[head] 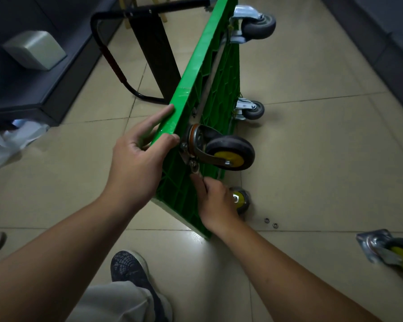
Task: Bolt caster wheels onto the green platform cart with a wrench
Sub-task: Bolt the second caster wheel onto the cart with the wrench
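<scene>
An indoor sitting area, likely an office or lounge corner: glossy beige floor tiles [312,159] run between a dark upholstered bench [21,89] at left, topped with a grey cushion [35,49], and another dark seat [382,36] at right. A black table leg [154,49] and pale wooden chair legs [127,22] stand beyond, and a white plastic bag [12,140] lies on the floor.

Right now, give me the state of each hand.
Left hand: grips the edge of the green cart.
Right hand: pinches the wrench below the caster.
</scene>
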